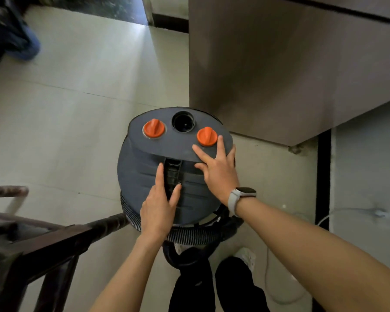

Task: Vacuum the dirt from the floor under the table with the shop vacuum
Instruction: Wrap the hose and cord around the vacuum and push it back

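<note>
Still preparing — both hands, left hand [158,207] and right hand [216,170], lie flat-fingered, gripping nothing, on the shop vacuum [173,167]; next probably turn the right orange knob [207,136].

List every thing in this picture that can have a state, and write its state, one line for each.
shop vacuum: upright on the floor, both hands on its lid
round port: open, no hose in it
left orange knob: untouched
right orange knob: fingertips touch it
hose: coiled around the vacuum base
left hand: open, fingers beside the handle slot
right hand: open, spread on the lid
wall plug: plugged in
</note>
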`<state>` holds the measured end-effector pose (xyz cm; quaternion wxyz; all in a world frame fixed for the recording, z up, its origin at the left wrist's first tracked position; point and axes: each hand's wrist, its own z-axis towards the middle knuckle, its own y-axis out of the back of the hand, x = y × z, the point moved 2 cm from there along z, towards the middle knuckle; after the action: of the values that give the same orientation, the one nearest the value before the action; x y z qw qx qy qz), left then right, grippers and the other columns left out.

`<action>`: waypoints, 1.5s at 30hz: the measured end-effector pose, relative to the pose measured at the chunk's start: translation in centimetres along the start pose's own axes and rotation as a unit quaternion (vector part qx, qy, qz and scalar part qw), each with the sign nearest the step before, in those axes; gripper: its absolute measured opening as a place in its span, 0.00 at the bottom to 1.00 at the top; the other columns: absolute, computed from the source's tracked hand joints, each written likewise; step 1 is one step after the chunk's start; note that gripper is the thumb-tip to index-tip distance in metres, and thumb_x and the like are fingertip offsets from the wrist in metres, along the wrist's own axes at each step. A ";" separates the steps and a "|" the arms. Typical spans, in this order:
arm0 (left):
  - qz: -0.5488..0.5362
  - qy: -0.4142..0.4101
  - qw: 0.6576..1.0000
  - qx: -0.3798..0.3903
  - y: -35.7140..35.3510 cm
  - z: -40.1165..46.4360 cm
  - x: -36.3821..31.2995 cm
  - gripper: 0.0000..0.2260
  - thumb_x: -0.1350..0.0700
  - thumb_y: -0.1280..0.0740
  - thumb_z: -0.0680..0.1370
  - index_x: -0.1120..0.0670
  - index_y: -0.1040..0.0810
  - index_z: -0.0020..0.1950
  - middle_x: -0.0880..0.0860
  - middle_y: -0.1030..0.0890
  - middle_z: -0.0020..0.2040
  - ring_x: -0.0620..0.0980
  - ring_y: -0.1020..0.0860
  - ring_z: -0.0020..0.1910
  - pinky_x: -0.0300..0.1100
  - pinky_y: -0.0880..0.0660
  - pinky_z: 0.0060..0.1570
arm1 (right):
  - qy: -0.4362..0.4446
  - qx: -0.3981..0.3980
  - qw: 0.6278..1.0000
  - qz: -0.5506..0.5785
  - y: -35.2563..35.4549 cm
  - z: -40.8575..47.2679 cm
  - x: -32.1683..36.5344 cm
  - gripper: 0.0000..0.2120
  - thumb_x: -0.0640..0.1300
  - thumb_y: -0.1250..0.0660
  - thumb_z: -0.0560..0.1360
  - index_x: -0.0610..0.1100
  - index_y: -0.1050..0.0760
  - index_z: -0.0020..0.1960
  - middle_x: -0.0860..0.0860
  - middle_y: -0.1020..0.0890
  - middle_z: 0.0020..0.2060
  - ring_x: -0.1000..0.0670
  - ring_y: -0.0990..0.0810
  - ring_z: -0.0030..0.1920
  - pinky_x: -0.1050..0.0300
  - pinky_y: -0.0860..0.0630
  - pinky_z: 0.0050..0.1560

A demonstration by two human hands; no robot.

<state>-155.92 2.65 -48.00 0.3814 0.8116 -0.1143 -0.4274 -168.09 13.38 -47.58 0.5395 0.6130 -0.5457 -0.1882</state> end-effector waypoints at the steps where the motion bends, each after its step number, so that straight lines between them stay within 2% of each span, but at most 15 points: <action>1: -0.006 0.007 1.000 -0.006 0.6 0.7 0.3 0.31 0.46 0.40 0.80 0.45 0.53 0.78 0.57 0.25 0.65 0.59 0.25 0.61 0.54 0.28 0.58 | 0.008 0.003 1.000 -0.012 0.0 1.1 1.0 0.23 0.51 0.45 0.81 0.61 0.46 0.75 0.40 0.57 0.76 0.27 0.57 0.72 0.39 0.54 0.73; 5: -0.004 0.046 0.999 -0.027 2.9 3.4 1.5 0.30 0.47 0.43 0.81 0.45 0.56 0.78 0.59 0.27 0.66 0.62 0.26 0.60 0.55 0.29 0.57 | 0.039 0.032 0.998 -0.032 -0.4 4.8 5.0 0.24 0.50 0.45 0.81 0.61 0.47 0.75 0.39 0.58 0.76 0.27 0.57 0.72 0.38 0.53 0.73; 11: 0.037 0.085 0.995 -0.041 7.0 8.0 3.5 0.29 0.46 0.46 0.82 0.47 0.59 0.78 0.60 0.27 0.62 0.64 0.25 0.55 0.55 0.29 0.53 | 0.073 0.054 0.995 -0.047 -0.7 9.7 10.4 0.25 0.52 0.45 0.81 0.63 0.49 0.75 0.42 0.59 0.76 0.28 0.58 0.73 0.41 0.38 0.69; 12: 0.044 0.091 0.994 -0.041 7.5 8.8 3.6 0.29 0.46 0.47 0.82 0.47 0.60 0.78 0.60 0.27 0.61 0.63 0.25 0.54 0.54 0.29 0.51 | 0.080 0.057 0.993 -0.061 -0.7 10.7 11.1 0.25 0.53 0.46 0.81 0.63 0.50 0.75 0.41 0.58 0.76 0.28 0.57 0.73 0.40 0.39 0.69; 14: 0.054 0.099 0.993 -0.044 8.5 10.4 3.8 0.29 0.46 0.49 0.82 0.47 0.61 0.77 0.60 0.28 0.60 0.63 0.24 0.52 0.52 0.29 0.47 | 0.095 0.047 0.987 -0.118 -0.5 12.6 12.4 0.25 0.56 0.48 0.81 0.63 0.52 0.75 0.39 0.57 0.76 0.27 0.56 0.73 0.34 0.48 0.70; 17: 0.068 0.101 0.992 -0.042 9.9 13.5 3.9 0.29 0.46 0.49 0.82 0.47 0.62 0.77 0.59 0.29 0.60 0.63 0.24 0.51 0.51 0.31 0.46 | 0.146 0.003 0.971 -0.187 0.2 15.7 14.0 0.26 0.56 0.48 0.80 0.62 0.53 0.76 0.39 0.58 0.76 0.29 0.59 0.73 0.29 0.56 0.69; 20: 0.086 0.091 0.991 -0.042 11.2 16.7 3.6 0.29 0.46 0.49 0.82 0.48 0.61 0.78 0.58 0.29 0.59 0.63 0.24 0.50 0.50 0.32 0.44 | 0.191 0.016 0.960 -0.202 0.7 18.9 15.0 0.28 0.52 0.46 0.81 0.62 0.57 0.76 0.40 0.62 0.76 0.31 0.58 0.74 0.31 0.57 0.70; 25: 0.120 0.065 0.990 -0.035 13.5 22.7 2.5 0.28 0.45 0.50 0.82 0.48 0.60 0.78 0.58 0.29 0.60 0.64 0.24 0.51 0.51 0.30 0.46 | 0.193 0.024 0.961 -0.199 2.3 24.7 15.9 0.28 0.50 0.47 0.81 0.61 0.56 0.76 0.39 0.64 0.75 0.30 0.56 0.74 0.32 0.56 0.71; 39: 0.133 0.023 0.990 -0.030 18.0 41.2 -1.6 0.29 0.44 0.50 0.81 0.48 0.60 0.78 0.58 0.27 0.56 0.63 0.23 0.47 0.52 0.27 0.45 | 0.163 0.010 0.971 -0.177 7.8 42.0 18.7 0.28 0.48 0.47 0.82 0.61 0.57 0.76 0.39 0.64 0.75 0.31 0.58 0.74 0.34 0.57 0.71; 45: 0.119 -0.018 0.993 -0.009 19.9 49.1 -3.3 0.29 0.44 0.48 0.81 0.47 0.60 0.78 0.57 0.28 0.57 0.62 0.23 0.49 0.52 0.28 0.46 | 0.128 -0.001 0.981 -0.143 10.5 48.4 19.4 0.28 0.46 0.45 0.81 0.59 0.54 0.76 0.38 0.62 0.75 0.30 0.58 0.74 0.34 0.59 0.71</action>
<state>-193.50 -34.81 -48.62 0.4347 0.7810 -0.2133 -0.3945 -206.14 -23.70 -48.37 0.5728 0.7032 -0.3790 -0.1834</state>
